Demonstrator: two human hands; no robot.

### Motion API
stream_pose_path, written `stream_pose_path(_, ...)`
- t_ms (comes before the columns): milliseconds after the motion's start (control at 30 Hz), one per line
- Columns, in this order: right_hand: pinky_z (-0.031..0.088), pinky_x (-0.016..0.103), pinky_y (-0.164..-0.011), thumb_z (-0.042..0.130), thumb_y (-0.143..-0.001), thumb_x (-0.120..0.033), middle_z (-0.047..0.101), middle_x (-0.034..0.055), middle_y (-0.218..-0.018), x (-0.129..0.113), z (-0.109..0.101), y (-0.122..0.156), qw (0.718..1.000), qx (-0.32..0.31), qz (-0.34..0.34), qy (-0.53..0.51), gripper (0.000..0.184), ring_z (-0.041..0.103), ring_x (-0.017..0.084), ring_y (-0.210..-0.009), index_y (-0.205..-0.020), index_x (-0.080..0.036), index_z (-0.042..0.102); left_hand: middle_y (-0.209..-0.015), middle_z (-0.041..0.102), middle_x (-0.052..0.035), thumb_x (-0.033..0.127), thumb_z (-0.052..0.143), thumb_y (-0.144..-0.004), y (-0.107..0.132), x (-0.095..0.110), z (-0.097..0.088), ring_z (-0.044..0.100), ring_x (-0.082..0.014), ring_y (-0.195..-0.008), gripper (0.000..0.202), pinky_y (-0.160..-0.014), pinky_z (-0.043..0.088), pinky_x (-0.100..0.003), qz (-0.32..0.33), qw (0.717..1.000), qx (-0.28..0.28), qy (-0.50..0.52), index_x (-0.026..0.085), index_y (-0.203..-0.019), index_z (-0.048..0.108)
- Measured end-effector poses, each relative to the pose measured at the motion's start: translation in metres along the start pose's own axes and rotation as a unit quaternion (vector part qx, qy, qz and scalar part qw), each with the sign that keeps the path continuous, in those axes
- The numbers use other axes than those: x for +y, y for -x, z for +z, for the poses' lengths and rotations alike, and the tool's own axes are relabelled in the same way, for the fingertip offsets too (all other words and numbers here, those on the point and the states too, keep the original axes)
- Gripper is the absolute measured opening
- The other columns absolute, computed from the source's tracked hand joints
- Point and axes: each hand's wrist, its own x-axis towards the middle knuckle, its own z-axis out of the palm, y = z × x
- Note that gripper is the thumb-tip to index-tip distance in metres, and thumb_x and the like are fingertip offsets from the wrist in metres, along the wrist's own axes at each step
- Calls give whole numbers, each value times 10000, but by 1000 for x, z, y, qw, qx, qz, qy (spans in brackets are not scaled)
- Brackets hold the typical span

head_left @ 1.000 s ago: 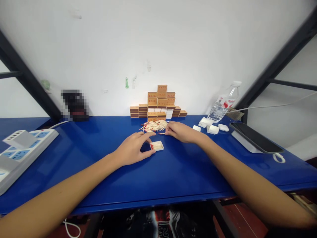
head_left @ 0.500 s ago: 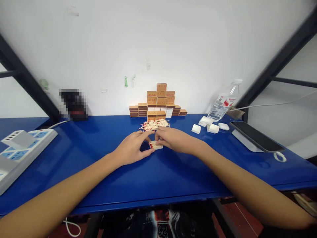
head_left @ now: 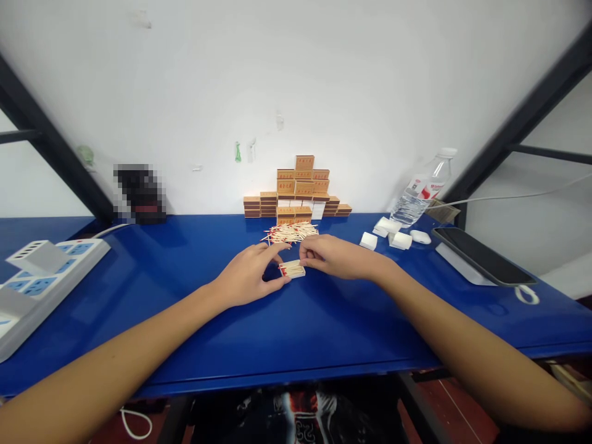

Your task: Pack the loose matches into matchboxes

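Observation:
A small white matchbox tray (head_left: 298,275) lies on the blue table, partly filled with matches (head_left: 291,269) whose red heads are at the left end. My left hand (head_left: 247,274) grips the tray's left end between thumb and fingers. Curled closed, my right hand (head_left: 330,256) is at the tray's right end, its thumb tip by the far corner. Whether it pinches a match is hidden. Just beyond both hands is a loose heap of matches (head_left: 291,232).
Brown matchboxes (head_left: 304,187) are stacked against the wall. White trays (head_left: 369,240), an earbud case (head_left: 420,237), a tilted water bottle (head_left: 416,197) and a phone (head_left: 481,253) on a stand are to the right. A power strip (head_left: 69,265) lies left.
My right hand has drawn back from inside the tray to its right end, uncovering more of the matches. The left hand stays on the tray. The view has shifted slightly.

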Motion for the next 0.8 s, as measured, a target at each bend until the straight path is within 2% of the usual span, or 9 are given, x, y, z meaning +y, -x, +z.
stream_pose_path(233,359,283,-642,582,-983,-248,637,24,-808,-5,2,0,1000,-3,-23,-21,128,510,155,-703,-872,-193,617,-1115,747,-50,381,719,-915,0,0,0,687,-240,-977,583,-872,552,-408,5,1000,8,2,229,-1436,505)
stream_pose_path(467,405,289,-724,599,-947,-152,624,41,-903,-14,13,-6,997,50,-62,-17,63,536,158,-780,-935,-177,656,-1106,742,-51,382,708,-922,0,1,1,696,-232,-921,554,-835,555,-400,20,1000,14,-1,242,-1421,512)
stream_pose_path(667,418,312,-732,562,-987,-191,609,58,-913,-13,21,-9,998,31,-52,-11,103,535,170,-789,-899,-172,614,-1123,746,-53,387,710,-926,0,1,0,703,-236,-926,581,-867,557,-418,23,1000,14,2,237,-1440,484)
stream_pose_path(800,425,321,-728,508,-1016,-210,608,71,-932,-14,19,-8,999,12,-49,-12,123,529,178,-786,-921,-174,579,-1135,748,-54,384,702,-932,0,1,0,704,-240,-946,595,-888,553,-425,22,1000,11,4,237,-1458,465)
